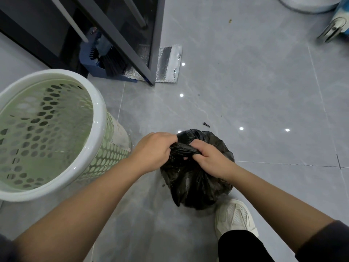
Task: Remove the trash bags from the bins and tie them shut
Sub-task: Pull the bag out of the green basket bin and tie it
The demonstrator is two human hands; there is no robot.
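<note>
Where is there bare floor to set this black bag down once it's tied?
The widest bare floor lies beyond the black bag, between the silver pouch and the caster wheel, save a small dark scrap. More lies right of the bag, past the shoe. Left is crowded: the white bin stands near the left hand.

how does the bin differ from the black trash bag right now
1. The bin is pale green with a white rim and holed walls; the trash bag is plain black.
2. The bin is rigid and open at the top; the trash bag is soft and crumpled, its top bunched together.
3. No hand holds the bin; the left hand and right hand both grip the trash bag's gathered top.
Both sit on the grey floor.
</note>
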